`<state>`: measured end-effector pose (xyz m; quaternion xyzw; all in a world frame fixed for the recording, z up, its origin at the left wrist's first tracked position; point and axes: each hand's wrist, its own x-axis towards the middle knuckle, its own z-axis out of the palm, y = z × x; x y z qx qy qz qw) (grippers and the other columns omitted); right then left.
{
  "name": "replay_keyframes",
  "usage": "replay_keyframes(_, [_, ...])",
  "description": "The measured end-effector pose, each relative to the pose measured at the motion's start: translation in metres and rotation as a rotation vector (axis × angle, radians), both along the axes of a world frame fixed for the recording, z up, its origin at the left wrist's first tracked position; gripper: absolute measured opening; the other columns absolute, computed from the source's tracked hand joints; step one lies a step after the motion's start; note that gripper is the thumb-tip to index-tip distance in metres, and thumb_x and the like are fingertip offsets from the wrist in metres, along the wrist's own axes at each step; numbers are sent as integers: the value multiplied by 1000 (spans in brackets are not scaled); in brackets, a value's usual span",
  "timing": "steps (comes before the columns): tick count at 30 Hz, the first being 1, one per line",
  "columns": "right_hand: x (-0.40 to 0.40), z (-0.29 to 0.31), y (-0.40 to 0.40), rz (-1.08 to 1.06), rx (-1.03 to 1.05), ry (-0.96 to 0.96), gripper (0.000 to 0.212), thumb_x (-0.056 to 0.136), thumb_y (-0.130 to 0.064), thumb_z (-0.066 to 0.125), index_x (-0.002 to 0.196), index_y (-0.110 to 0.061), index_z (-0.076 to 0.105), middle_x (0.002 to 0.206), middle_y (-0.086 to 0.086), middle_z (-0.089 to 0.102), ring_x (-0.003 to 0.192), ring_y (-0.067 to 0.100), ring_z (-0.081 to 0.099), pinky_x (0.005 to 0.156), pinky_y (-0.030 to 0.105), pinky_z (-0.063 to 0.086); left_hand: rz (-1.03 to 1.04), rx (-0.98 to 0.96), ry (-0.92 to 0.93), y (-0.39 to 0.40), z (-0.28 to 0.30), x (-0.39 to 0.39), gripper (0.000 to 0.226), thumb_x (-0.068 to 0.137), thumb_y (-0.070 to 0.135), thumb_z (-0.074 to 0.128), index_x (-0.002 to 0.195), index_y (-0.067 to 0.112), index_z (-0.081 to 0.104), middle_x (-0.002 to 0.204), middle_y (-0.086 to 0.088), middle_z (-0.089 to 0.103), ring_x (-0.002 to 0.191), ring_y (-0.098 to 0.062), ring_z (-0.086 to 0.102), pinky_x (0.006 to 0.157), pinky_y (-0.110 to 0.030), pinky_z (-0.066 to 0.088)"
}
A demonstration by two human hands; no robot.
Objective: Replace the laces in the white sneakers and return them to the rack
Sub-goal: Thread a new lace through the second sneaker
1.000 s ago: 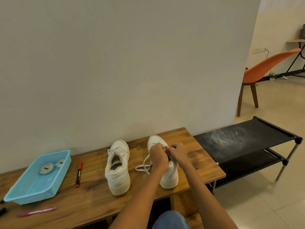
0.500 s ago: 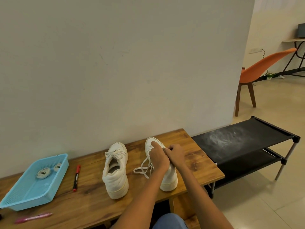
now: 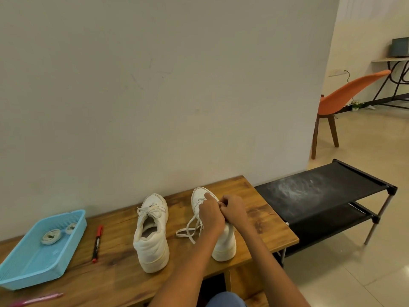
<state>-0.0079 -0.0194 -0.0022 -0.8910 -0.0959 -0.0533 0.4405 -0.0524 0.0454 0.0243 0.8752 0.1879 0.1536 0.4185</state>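
Observation:
Two white sneakers stand heel-toward-me on the wooden table (image 3: 119, 282). The left sneaker (image 3: 151, 235) has its lace tied in a bow. Over the right sneaker (image 3: 223, 247) my left hand (image 3: 210, 214) and my right hand (image 3: 233, 210) meet at the eyelets, both pinching its white lace (image 3: 188, 229). Loose loops of that lace trail onto the table to the left of the shoe. The black two-shelf rack (image 3: 327, 189) stands to the right of the table with nothing on its top shelf.
A light blue basket (image 3: 33, 262) at the table's left holds two coiled laces (image 3: 51, 237). A red marker (image 3: 97, 242) lies beside it and a pink pen (image 3: 37, 299) near the front edge. An orange chair (image 3: 340, 100) stands on the tiled floor beyond the wall corner.
Both hands stay on the right sneaker's lace with small finger shifts toward the toe. The loose loops have spread a little more on the table. The view has drifted slightly.

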Motion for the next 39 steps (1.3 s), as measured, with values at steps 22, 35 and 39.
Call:
replay_keyframes(22, [-6,6,-15,102,584,501,12,91,-16,60,85,-7,64,75,5,63,62,8,55,52,17,43,11,-220,-141,5,-11,-3,22,100,7,35,90,26,39,69,8,49,64,-5,51,48,-4,41])
replay_keyframes(35, [2,41,-15,-301,1188,276,23,99,-8,28,82,-9,45,75,6,52,67,16,52,63,25,46,188,262,-59,6,-18,0,57,82,20,68,133,21,43,137,-5,47,128,-26,40,98,-43,33])
replay_keyframes(39, [6,84,-58,-202,1458,100,23,99,-9,33,79,-15,42,72,0,49,50,8,41,42,15,33,204,270,-59,6,-18,2,57,81,17,68,132,21,44,139,-5,45,129,-26,37,97,-43,32])
